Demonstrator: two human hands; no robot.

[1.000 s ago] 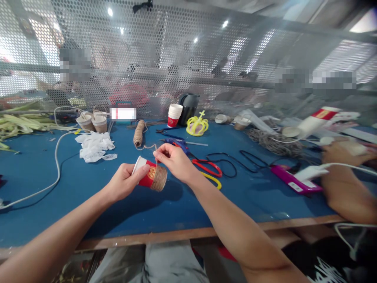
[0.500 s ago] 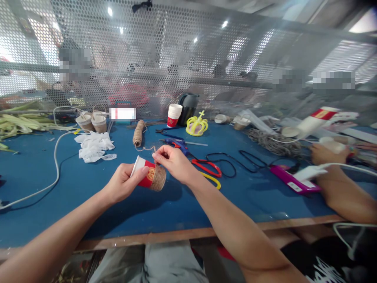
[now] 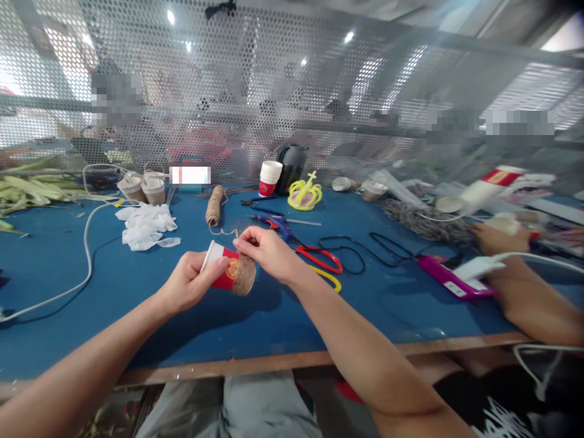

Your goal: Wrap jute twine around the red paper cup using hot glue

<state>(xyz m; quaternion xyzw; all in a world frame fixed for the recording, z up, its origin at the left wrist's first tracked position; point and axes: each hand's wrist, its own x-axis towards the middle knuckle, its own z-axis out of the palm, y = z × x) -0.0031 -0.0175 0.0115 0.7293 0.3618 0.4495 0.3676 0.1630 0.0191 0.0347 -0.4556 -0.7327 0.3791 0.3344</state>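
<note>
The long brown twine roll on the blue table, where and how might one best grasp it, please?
Probably its middle, from above: the long brown twine roll lies with one end toward the camera, so its narrow width can be gripped crosswise. A thin brown strand trails from that near end, so avoid it there.

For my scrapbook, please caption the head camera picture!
Left hand holds a paper cup partly wrapped in twine; right hand pinches the strand.
</note>
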